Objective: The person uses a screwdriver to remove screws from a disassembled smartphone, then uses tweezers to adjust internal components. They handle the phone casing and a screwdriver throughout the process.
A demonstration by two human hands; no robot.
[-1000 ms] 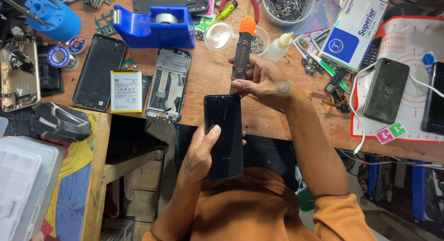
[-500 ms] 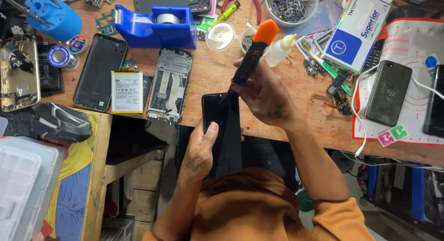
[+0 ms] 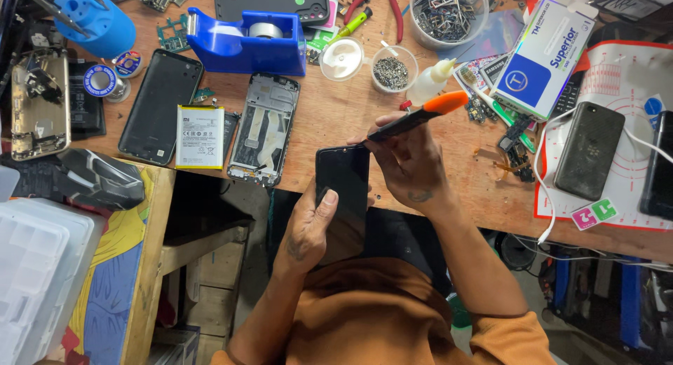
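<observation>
Head view: black phone [image 3: 342, 197] held over the near edge of the desk [image 3: 336, 119], screen up. Probably light, stiff, slick and fragile on its glass face; best taken by the side edges, not the screen. Left hand [image 3: 308, 228] cradling its lower half, grip clamped on it, thumb on the glass. Right hand [image 3: 410, 161] closed around an orange-ended black tool [image 3: 413, 117], wrist bent, tip at the phone's top corner.

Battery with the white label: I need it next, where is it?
Head view, left: the battery lies between a black back cover and a bare phone frame.
</observation>
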